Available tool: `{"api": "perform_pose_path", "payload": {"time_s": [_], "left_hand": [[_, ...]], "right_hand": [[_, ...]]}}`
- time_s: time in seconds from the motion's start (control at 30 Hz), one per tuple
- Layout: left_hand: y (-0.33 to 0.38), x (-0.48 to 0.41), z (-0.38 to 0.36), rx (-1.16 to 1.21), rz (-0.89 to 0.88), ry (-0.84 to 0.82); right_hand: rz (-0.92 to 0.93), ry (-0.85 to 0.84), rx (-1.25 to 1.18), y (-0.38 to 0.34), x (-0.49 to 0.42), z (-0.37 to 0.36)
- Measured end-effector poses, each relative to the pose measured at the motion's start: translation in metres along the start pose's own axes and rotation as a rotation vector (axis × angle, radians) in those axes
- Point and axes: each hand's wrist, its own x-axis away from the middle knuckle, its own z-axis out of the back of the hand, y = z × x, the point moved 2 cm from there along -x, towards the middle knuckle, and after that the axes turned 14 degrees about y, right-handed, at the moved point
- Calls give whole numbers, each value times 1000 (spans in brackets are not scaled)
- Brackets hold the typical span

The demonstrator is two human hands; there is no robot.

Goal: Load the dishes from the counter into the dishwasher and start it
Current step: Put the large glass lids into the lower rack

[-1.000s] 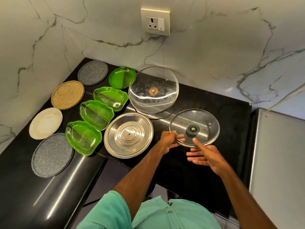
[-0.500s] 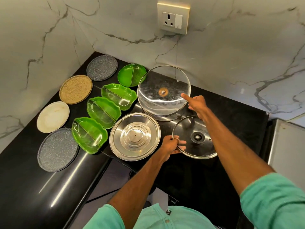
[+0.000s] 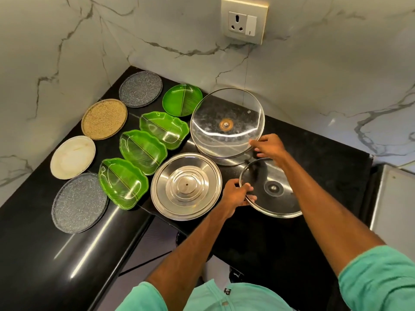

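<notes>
My left hand (image 3: pixel 235 194) grips the left rim of a small glass lid (image 3: pixel 269 187) that lies on the black counter (image 3: pixel 325 176). My right hand (image 3: pixel 269 147) pinches the near right rim of a large glass lid (image 3: pixel 226 122), which rests tilted on something steel beneath it. A steel lid (image 3: pixel 186 186) lies flat just left of my left hand. Further left sit several green leaf-shaped dishes (image 3: pixel 139 149) and a column of round plates: two grey (image 3: pixel 78 203), one cream (image 3: pixel 73 157), one tan (image 3: pixel 104 118).
Marble walls meet in a corner behind the dishes, with a wall socket (image 3: pixel 243 20) above the large lid. A steel appliance top (image 3: pixel 395 209) borders the counter on the right. The counter's rounded front edge (image 3: pixel 101 239) runs at lower left.
My right hand drew back from the large lid's far side to its near right rim and closed on it. My left hand kept its hold on the small lid.
</notes>
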Motion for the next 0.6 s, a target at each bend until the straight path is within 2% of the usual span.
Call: {"api": "perform_pose_path", "payload": {"time_s": [0.07, 0.13, 0.2, 0.27, 0.3, 0.37, 0.47, 0.53, 0.6], "left_hand": [[3, -9, 0, -1, -14, 21], [7, -16, 0, -94, -71, 82], [12, -24, 1, -312, -165, 176], [21, -32, -3, -366, -201, 232], [28, -33, -8, -302, -200, 243], [47, -36, -20, -79, -139, 266], [75, -44, -35, 349, 94, 222], [88, -57, -38, 569, 199, 136], [92, -70, -40, 669, 228, 105]], "right_hand": [[190, 224, 228, 7, 15, 29], [231, 427, 426, 30, 41, 64], [54, 467, 557, 67, 68, 92], [-177, 371, 538, 106, 89, 102], [-271, 305, 461, 121, 96, 102], [-434, 167, 82, 143, 105, 93], [-608, -6, -509, 157, 112, 75], [-590, -62, -636, 160, 111, 74], [-528, -86, -672, 160, 110, 78]]}}
